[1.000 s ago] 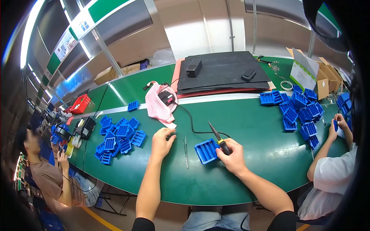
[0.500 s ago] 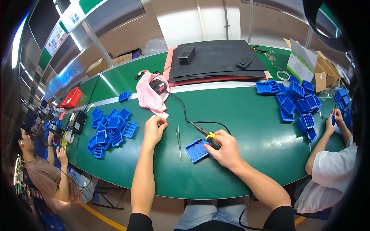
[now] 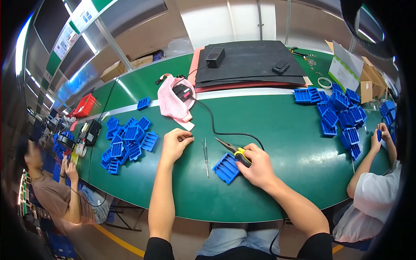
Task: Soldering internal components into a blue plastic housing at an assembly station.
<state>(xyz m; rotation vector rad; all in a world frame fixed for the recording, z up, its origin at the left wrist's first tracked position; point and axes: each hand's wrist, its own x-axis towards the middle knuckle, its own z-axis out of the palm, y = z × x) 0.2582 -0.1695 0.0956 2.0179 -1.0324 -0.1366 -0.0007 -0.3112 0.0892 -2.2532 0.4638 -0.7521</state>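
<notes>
My right hand (image 3: 256, 167) is wrapped round the yellow-and-black handles of needle-nose pliers (image 3: 232, 147), whose jaws point up and left. Just under that hand lies a blue compartmented plastic tray (image 3: 226, 169), tilted on the green table. Thumb and forefinger of my left hand (image 3: 174, 145) are pinched together. A tiny bright bit shows at their tips, too small to name. Between my hands, metal tweezers (image 3: 205, 157) lie lengthwise on the table, touched by neither hand.
Piles of blue trays lie to the left (image 3: 125, 143) and the right (image 3: 340, 112). A pink cloth (image 3: 173, 102) with a black corded device sits ahead, its cable crossing the table. Black sheets (image 3: 247, 65) are stacked behind. Co-workers sit on both sides.
The blue tray has turned slightly beneath my right hand. A tiny bright bit now shows at my left fingertips. The whole view has shifted a little.
</notes>
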